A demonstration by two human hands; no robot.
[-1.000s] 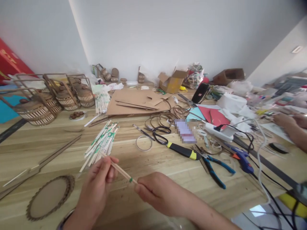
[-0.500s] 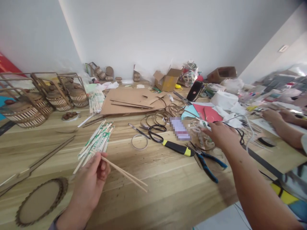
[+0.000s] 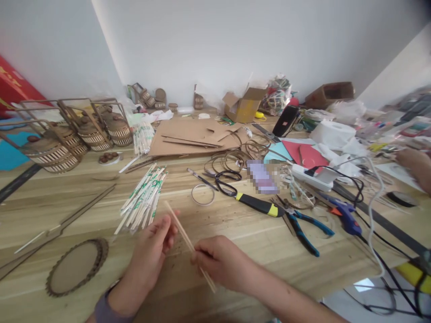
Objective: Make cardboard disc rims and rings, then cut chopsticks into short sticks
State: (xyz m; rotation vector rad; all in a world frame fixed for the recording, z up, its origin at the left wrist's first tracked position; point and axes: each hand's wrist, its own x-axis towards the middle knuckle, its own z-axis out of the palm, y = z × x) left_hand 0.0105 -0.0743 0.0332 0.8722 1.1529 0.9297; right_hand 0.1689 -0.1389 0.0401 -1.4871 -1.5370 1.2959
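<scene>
A pair of bare wooden chopsticks [image 3: 183,234] slants over the near part of the table. My right hand [image 3: 218,260] grips it around the middle, fingers closed. At its upper end, the curled fingers of my left hand [image 3: 158,240] press against the sticks. Just beyond the left hand lies a pile of paper-wrapped chopsticks [image 3: 143,197] with green print. Left of that hand is an oval cardboard piece [image 3: 76,267] with a ridged dark rim.
Scissors [image 3: 229,181], a yellow-black handled tool [image 3: 257,205], blue-handled pliers [image 3: 308,229] and a glue gun [image 3: 346,215] lie to the right. Small lidded barrels [image 3: 50,152] stand at the left. Cardboard sheets [image 3: 188,134] lie behind. Another person's hand [image 3: 414,163] shows at far right.
My right hand has come back from the white power strip and now grips the chopsticks. The chopsticks have turned steeper, and my left hand has moved slightly right. The glue gun is now uncovered.
</scene>
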